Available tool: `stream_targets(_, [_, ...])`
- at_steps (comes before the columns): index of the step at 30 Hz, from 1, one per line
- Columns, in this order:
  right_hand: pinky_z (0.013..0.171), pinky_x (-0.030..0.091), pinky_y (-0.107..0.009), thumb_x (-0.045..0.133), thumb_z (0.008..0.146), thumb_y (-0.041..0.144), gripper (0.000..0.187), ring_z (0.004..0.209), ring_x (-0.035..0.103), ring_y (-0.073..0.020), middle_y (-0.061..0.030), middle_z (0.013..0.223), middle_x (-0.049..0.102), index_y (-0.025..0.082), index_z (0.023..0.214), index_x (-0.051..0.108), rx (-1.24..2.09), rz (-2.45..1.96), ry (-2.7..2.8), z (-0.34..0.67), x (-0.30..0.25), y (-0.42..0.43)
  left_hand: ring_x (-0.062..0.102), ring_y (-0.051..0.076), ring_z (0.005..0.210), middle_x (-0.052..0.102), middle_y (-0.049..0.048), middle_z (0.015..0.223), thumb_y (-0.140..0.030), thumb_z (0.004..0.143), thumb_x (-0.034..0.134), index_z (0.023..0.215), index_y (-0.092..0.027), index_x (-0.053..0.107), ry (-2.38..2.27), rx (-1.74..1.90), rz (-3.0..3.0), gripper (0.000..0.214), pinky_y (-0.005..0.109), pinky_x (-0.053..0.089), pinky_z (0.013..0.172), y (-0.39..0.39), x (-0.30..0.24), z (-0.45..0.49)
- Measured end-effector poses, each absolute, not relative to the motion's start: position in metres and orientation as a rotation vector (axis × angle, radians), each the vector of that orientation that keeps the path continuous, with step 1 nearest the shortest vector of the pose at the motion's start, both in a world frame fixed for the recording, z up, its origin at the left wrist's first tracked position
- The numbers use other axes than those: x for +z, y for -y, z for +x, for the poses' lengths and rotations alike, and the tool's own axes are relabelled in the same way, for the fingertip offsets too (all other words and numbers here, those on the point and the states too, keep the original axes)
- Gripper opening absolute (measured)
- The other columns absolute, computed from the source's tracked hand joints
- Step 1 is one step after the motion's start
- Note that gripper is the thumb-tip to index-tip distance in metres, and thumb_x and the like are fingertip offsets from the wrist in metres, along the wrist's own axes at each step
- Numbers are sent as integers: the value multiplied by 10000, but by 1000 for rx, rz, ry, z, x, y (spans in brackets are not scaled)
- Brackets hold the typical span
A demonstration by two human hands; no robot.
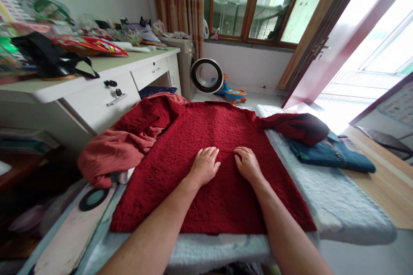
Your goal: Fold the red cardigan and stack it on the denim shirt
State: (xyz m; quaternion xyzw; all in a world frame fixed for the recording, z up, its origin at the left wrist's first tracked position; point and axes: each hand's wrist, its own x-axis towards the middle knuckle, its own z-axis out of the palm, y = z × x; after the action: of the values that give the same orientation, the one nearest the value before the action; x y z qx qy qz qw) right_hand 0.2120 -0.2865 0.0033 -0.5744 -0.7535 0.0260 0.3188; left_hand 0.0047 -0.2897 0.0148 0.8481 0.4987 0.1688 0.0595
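Note:
A dark red textured sweater [222, 197] lies spread out, its hem toward me and its collar at the far end. One sleeve stretches right; the other lies bunched at the left. My left hand [204, 166] rests palm down on the middle of the sweater, fingers stretched forward. Beside it, a short gap away, my right hand [248, 164] also lies on the fabric, its fingers slightly bent. Neither hand appears to grip the cloth. A faint crease runs across the sweater at the fingertips.
Pinkish-red clothing [116, 150] is heaped at the left. Folded blue jeans [332, 154] lie at the right, under the sleeve's end. A pale blue quilted cover [342, 206] lies beneath. Beyond stand a cluttered white desk [93, 99] and a washing machine with its round door [207, 76] open.

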Motion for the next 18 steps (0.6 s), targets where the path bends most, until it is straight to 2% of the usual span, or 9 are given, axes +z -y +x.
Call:
stream_targets(4, [1037,415,-393,483,881,145,331,1142,561,-213,-80,1205,660,198,1149,671,157,-1332,2151,194,5,289,433,254,1321,506,116,1424,-314,927,505,1358,-154,486,-1510,500,2570,460,452,302,1129,289,14,4])
stream_targets(9, [1053,405,-421,516,879,168,314,1174,553,-226,-88,1240,648,187,1148,676,196,-1333,2215,185,5,291,435,257,1323,499,121,1429,-312,923,517,1361,-156,484,-1516,503,2571,466,452,304,1130,289,13,4])
stream_targets(18, [1028,439,-396,518,887,190,270,1129,591,-226,-106,1171,686,172,1065,720,168,-1431,2114,203,5,286,443,250,1314,516,115,1417,-313,923,503,1348,-157,504,-1520,510,2568,452,454,306,1130,291,17,5])
